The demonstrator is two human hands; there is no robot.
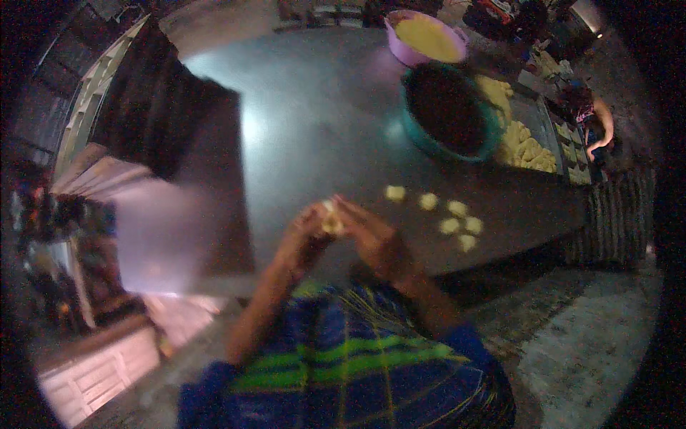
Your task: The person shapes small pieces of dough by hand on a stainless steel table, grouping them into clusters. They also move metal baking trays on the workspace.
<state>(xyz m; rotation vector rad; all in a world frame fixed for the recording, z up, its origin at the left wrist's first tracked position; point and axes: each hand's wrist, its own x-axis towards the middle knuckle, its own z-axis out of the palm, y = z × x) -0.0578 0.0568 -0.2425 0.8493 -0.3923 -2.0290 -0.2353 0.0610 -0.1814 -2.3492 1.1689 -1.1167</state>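
Over table [307, 136]: left fingers [312, 213], right fingers [350, 210] gripping dough piece [331, 224], long axis roughly fore-and-aft, tip unclear.

The left hand [307, 225] and the right hand [373, 234] hold together one small piece of pale dough [332, 224] above the grey table [321, 121]. Six pale lumps [457, 209] lie to the right. Beyond them stands a teal basin [491, 136] with dark contents, near a pink basin [397, 50].
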